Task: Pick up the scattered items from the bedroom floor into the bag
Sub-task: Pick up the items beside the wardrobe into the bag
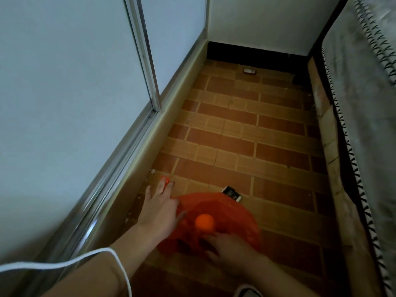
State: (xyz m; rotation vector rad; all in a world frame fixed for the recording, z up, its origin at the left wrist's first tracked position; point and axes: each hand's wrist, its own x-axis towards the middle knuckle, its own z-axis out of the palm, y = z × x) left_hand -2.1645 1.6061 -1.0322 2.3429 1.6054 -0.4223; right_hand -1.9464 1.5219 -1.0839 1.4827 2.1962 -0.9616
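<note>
- The left hand [159, 207] reached forward with its fingers straight and spread, holding nothing; its fingertips lay at a small red item [165, 180] on the floor [235, 133], close to the skirting of the wall [137, 159]. Whether they touched it could not be told.
- The right hand [227, 246] gripped the near edge of the red bag [240, 213], fingers curled into the gathered plastic.
- An orange ball [204, 221] showed just ahead of the right hand's fingers, over the bag. Whether it lay inside the bag or on top of the film was unclear.
- A small dark packet [232, 193] lay on the floor just beyond the bag's far rim, partly hidden by it.
- Well ahead of both hands, near the far wall, a small flat box [249, 71] lay on the tiles.
- A bed [364, 103] ran along the right-hand side, well apart from the right hand.
- By the look of it, the bag was thin, limp plastic: light, slippery and inclined to collapse, so it was best held by its rim with the mouth kept open.
- The red item looked tiny and light; a fingertip pinch would probably suit it better than a flat palm, which might push it against the skirting.
- The ball would likely roll if nudged and wanted a cupped grasp.
</note>
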